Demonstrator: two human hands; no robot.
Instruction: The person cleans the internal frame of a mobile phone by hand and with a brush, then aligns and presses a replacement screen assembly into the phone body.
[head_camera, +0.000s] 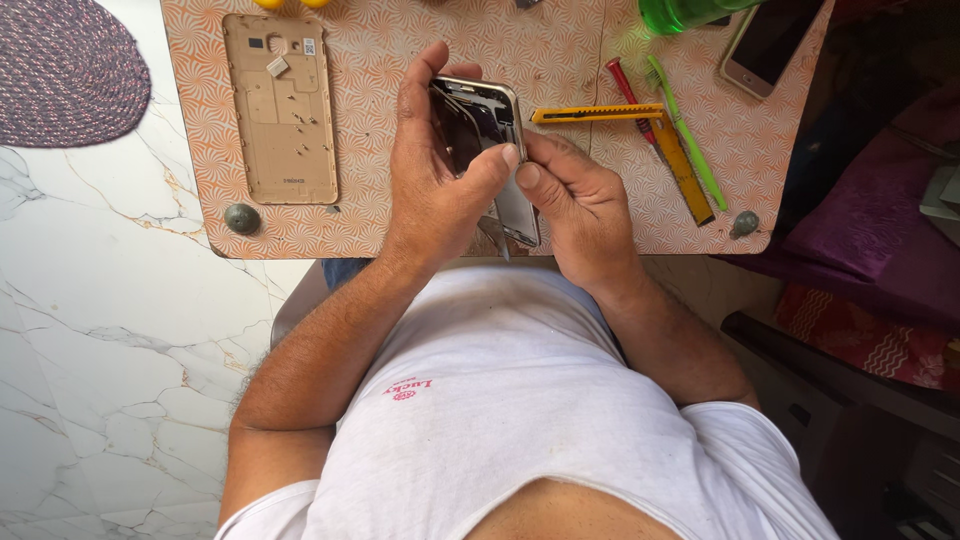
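Both forearms are angling up from the torso and meeting over the near edge of the patterned surface (560, 60). The left hand (435, 175) is wrapping its fingers around the opened phone (490, 150) and holding it tilted above the surface. The right hand (580, 205) is gripping the phone's lower right edge, its thumb touching the left thumb.

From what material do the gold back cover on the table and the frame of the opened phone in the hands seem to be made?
The gold back cover looks like thin moulded plastic with a matt inner face: it shows ribs and cut-outs. The frame of the opened phone, held by the left hand and right hand, looks like metal or metal-coated plastic, given its bright silver edge.
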